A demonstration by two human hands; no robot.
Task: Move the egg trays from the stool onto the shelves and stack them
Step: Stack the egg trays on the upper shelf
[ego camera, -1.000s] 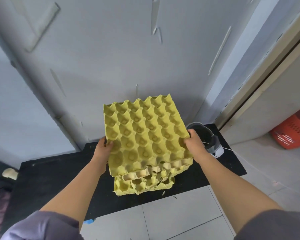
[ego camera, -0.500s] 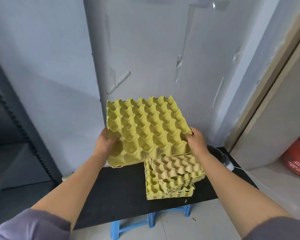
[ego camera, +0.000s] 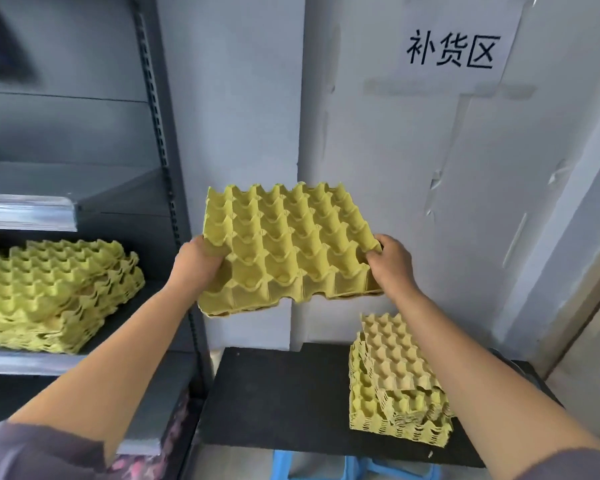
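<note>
— What takes up the most room?
— The grey metal shelving unit [ego camera: 32,363], at 9 o'clock. At 5 o'clock a black flat surface [ego camera: 284,403] lies on a blue plastic stool [ego camera: 354,469].

— And the trays?
— A broad stack of yellow moulded-pulp egg trays [ego camera: 56,292] sits on a shelf at 9 o'clock. One yellow moulded-pulp egg tray [ego camera: 288,247] is held in mid-air at centre, its rows of cups facing up. A smaller, uneven stack of yellow and tan egg trays [ego camera: 395,382] stands on the surface at 5 o'clock, beneath the right forearm.

— The hands?
— Well apart, both clamped on the held tray. The left hand [ego camera: 196,266] grips its 9 o'clock edge and the right hand [ego camera: 392,268] its 3 o'clock edge, fingers curled over the rim.

— Counts?
— Two stacks, one held tray, two hands. How many trays each stack has, I cannot tell.
</note>
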